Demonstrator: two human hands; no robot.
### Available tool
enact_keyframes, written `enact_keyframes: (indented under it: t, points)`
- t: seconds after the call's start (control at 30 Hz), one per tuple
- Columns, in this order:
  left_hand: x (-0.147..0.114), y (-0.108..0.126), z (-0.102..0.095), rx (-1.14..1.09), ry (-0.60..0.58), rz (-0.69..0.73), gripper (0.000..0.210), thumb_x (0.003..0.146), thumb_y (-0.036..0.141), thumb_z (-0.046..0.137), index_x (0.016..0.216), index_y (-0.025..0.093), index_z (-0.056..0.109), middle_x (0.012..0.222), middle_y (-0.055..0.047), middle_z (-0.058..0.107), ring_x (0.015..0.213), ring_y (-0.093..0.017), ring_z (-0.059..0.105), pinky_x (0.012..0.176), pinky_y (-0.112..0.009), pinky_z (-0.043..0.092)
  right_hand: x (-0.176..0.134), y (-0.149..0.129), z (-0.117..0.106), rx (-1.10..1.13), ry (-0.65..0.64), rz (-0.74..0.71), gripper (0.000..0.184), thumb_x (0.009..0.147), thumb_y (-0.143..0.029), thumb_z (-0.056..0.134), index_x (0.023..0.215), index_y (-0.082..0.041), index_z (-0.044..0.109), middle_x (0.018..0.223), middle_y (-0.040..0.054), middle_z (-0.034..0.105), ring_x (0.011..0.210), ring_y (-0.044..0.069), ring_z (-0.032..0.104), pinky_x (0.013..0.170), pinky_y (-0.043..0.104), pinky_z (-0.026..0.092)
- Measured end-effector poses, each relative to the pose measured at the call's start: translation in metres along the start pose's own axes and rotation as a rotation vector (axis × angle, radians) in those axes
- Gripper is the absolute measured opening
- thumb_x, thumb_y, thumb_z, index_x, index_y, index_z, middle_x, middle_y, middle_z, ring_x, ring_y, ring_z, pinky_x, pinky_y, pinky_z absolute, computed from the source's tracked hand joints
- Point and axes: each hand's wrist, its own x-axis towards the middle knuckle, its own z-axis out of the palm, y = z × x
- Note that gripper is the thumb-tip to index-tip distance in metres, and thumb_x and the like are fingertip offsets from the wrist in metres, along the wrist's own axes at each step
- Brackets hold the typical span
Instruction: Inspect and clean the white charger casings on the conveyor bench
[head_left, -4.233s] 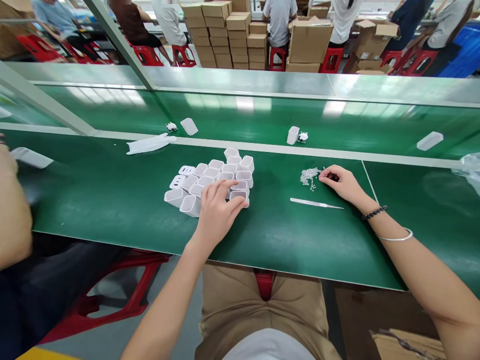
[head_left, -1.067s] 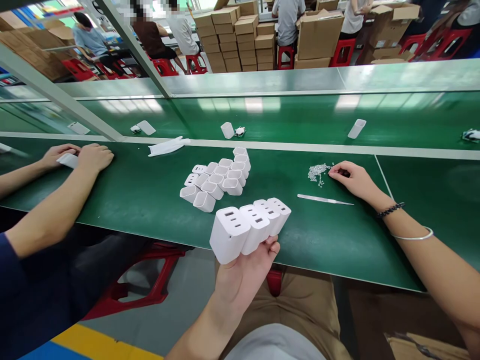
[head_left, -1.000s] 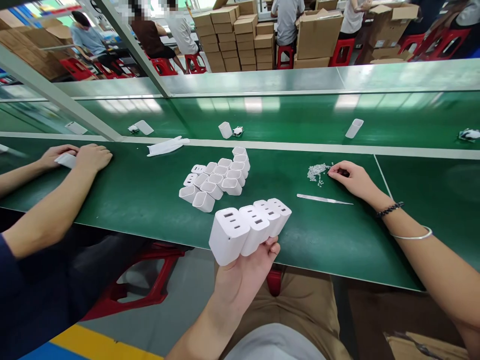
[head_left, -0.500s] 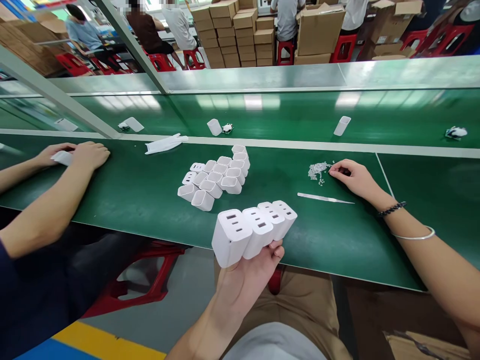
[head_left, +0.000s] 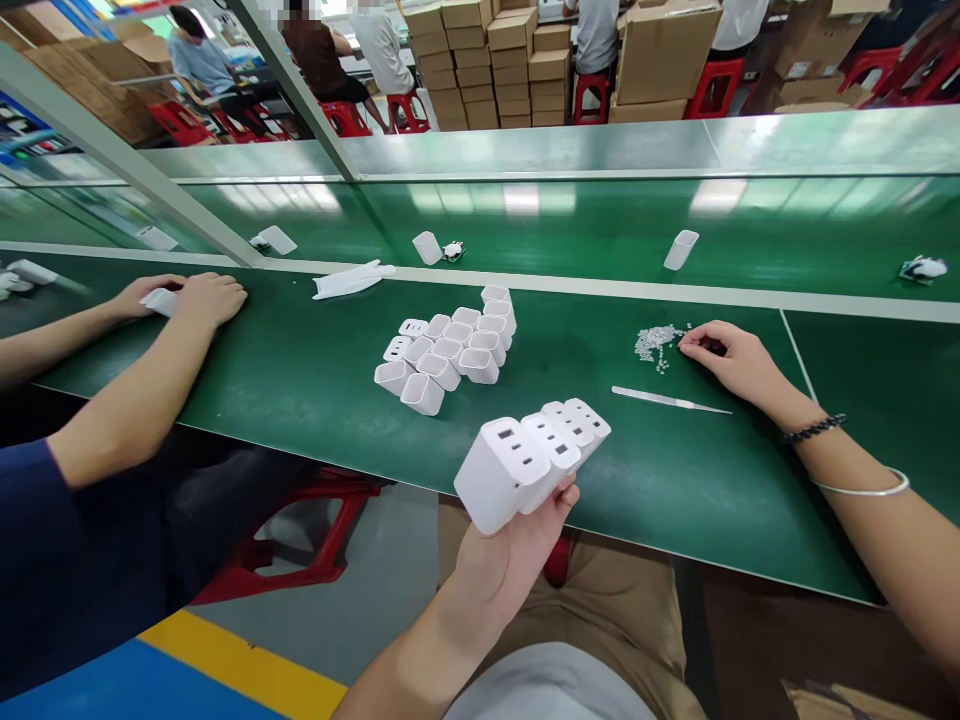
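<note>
Left hand (head_left: pixel 506 555): fingers curled round four white slotted plastic housings (head_left: pixel 534 470), over glossy green table's (head_left: pixel 277 370) near edge. Right hand (head_left: pixel 731 360): fingertips nearly together by clear granules (head_left: pixel 655 342), hold indiscernible. Brown cartons (head_left: pixel 499 60) beyond table.

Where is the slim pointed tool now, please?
In the head view, the tool lies on the green bench, right of centre, just below the small clear pieces.
</note>
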Motion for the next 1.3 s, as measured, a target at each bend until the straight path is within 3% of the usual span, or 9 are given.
enact_keyframes:
  t: [0.17,0.27,0.33,0.4,0.53,0.7,0.83,1.07,1.3]
  points:
    - [0.013,0.002,-0.012,0.34,-0.002,0.2,0.046,0.065,0.054,0.086,0.096,0.025,0.067,0.1,-0.005,0.066,0.084,-0.019,0.058,0.074,-0.032,0.05,0.0,0.002,0.0,0.003,-0.005,-0.002,0.029,0.087,-0.05,0.063,0.087,-0.022,0.07,0.097,0.0074,0.07,0.081,0.022,0.059,0.075,0.038,0.047]
    - [0.031,0.024,-0.006,0.57,-0.018,0.336,0.051,0.056,0.035,0.092,0.096,0.024,0.062,0.093,-0.002,0.064,0.085,-0.018,0.057,0.073,-0.029,0.046,0.001,0.002,0.0,0.016,-0.012,0.001,0.026,0.086,-0.046,0.063,0.087,-0.022,0.07,0.097,0.007,0.07,0.084,0.023,0.061,0.076,0.038,0.047]
    - [0.047,0.047,0.009,1.003,-0.014,0.614,0.057,0.05,0.025,0.09,0.098,0.023,0.058,0.096,-0.001,0.062,0.088,-0.019,0.054,0.078,-0.031,0.043,0.001,0.0,0.0,0.033,-0.01,-0.006,0.025,0.086,-0.046,0.063,0.086,-0.022,0.07,0.096,0.007,0.069,0.083,0.023,0.06,0.076,0.038,0.047]
    - [0.067,0.069,0.03,1.475,-0.023,0.769,0.048,0.054,0.028,0.083,0.092,0.022,0.055,0.092,-0.001,0.059,0.085,-0.019,0.051,0.078,-0.033,0.04,0.002,-0.003,0.0,0.06,0.0,-0.001,0.026,0.086,-0.046,0.063,0.085,-0.021,0.069,0.095,0.0072,0.07,0.082,0.022,0.06,0.077,0.038,0.047]
    - [0.118,0.091,0.067,2.105,-0.153,0.701,0.037,0.063,0.043,0.073,0.077,0.02,0.048,0.08,-0.002,0.058,0.079,-0.023,0.054,0.084,-0.043,0.039,0.002,-0.007,-0.001,0.153,0.014,0.056,0.028,0.083,-0.048,0.064,0.084,-0.02,0.068,0.094,0.0077,0.071,0.084,0.023,0.06,0.081,0.04,0.047]
    - [0.185,0.08,0.083,2.561,-0.347,0.634,0.04,0.064,0.044,0.071,0.089,0.017,0.055,0.089,-0.012,0.064,0.1,-0.036,0.056,0.093,-0.048,0.037,0.003,-0.008,-0.004,0.174,-0.012,0.062,0.029,0.085,-0.047,0.061,0.086,-0.019,0.068,0.096,0.0072,0.072,0.084,0.022,0.061,0.082,0.039,0.047]
    - [0.214,0.071,0.086,2.63,-0.606,0.542,0.04,0.07,0.039,0.067,0.1,0.012,0.06,0.093,-0.016,0.067,0.106,-0.038,0.055,0.095,-0.049,0.037,0.003,-0.004,-0.007,0.179,-0.049,0.045,0.028,0.086,-0.047,0.062,0.089,-0.019,0.069,0.098,0.0069,0.072,0.085,0.022,0.06,0.081,0.038,0.046]
    - [0.2,0.091,0.096,2.555,-0.598,0.55,0.058,0.079,0.037,0.062,0.13,0.011,0.054,0.124,-0.018,0.062,0.117,-0.036,0.052,0.104,-0.051,0.034,0.006,0.001,-0.008,0.194,-0.089,0.0,0.024,0.084,-0.044,0.065,0.088,-0.02,0.07,0.097,0.006,0.07,0.08,0.02,0.057,0.079,0.037,0.045]
    - [0.155,0.082,0.057,2.259,-0.68,0.764,0.022,0.085,0.032,0.055,0.095,0.017,0.068,0.104,-0.014,0.062,0.107,-0.034,0.053,0.102,-0.053,0.036,0.01,0.001,-0.005,0.109,-0.108,-0.071,0.021,0.087,-0.039,0.062,0.082,-0.019,0.066,0.09,0.0057,0.065,0.072,0.018,0.052,0.07,0.034,0.042]
